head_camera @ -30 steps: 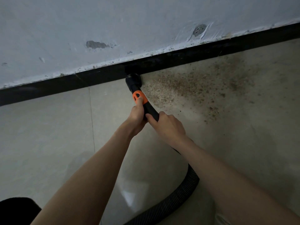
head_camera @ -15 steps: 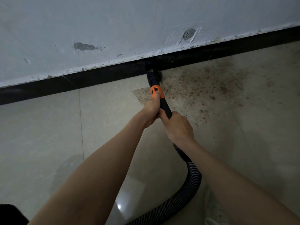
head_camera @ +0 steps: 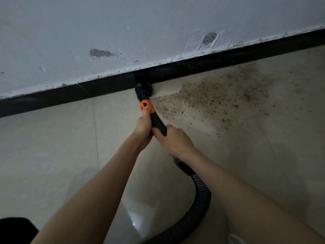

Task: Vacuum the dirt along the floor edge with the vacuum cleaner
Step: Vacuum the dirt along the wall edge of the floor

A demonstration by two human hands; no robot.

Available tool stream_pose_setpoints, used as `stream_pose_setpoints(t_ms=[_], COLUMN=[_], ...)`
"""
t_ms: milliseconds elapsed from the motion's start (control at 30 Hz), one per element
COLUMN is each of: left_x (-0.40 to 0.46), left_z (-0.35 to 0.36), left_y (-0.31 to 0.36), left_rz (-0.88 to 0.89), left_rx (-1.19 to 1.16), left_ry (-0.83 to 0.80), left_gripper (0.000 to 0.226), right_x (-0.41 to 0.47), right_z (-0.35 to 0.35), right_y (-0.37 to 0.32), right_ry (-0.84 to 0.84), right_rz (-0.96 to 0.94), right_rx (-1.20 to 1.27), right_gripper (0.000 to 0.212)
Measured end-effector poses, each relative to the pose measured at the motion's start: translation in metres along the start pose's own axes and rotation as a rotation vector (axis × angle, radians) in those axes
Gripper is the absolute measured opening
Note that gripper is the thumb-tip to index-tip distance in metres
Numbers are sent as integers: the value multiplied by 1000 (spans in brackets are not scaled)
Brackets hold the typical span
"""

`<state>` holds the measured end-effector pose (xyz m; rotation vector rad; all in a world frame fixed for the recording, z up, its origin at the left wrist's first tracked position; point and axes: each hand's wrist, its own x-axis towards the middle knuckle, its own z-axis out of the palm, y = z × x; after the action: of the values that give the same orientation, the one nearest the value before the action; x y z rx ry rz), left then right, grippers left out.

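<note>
Fingers of both hands are curled round the black curved plastic vacuum handle tube point(head_camera: 158, 123). On the left hand point(head_camera: 143, 128), the thumb lies extended along the tube, its tip resting on the orange plastic collar point(head_camera: 146, 106); the remaining fingers wrap the tube from its left side. On the right hand point(head_camera: 175, 140), the fingers close over the tube just below the left hand, and the two hands touch each other.

Nozzle position: the round black vacuum nozzle point(head_camera: 143, 89) sits on the floor against the black skirting strip point(head_camera: 219, 61) where that strip meets the beige glossy floor tiles point(head_camera: 52, 138).

Dirt position: the brown granular dirt patch point(head_camera: 211, 97) lies on the tiles to the right of the nozzle, extending along the skirting strip and outward across the floor. A bare band of tile separates the nozzle from the near edge of the patch.

Hose routing: the black ribbed flexible hose point(head_camera: 202, 196) leaves the tube beneath the right forearm, bends downward and exits at the bottom edge of the view.

Background: the pale grey painted wall point(head_camera: 123, 23) above the skirting strip shows chipped areas and a small round plug recess point(head_camera: 209, 38).
</note>
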<state>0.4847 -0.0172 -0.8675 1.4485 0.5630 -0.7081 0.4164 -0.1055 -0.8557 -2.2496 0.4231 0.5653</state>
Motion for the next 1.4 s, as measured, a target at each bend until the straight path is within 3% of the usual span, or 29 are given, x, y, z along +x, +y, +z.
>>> stream_pose_setpoints(t_ms=[167,367,1067,1400], left_x=[-8,-18,-38,-31], left_z=[-30,-21,92,72], left_y=[-1,-5,0,-10], left_rz=[-31,-67,-93,-56], left_rx=[-159,-127,149,105], left_ry=[42,-22,-182,-68], left_gripper=[42,47,44,46], right_x=[-13,-30,-61,-52], right_z=[0,-6,-63,-49], right_y=[0,8,73,73], right_ry=[-228,-188,-33,-92], right_rz=[-59,-63,125,45], right_rx=[38,0,293,265], right_gripper=[51,52,52,53])
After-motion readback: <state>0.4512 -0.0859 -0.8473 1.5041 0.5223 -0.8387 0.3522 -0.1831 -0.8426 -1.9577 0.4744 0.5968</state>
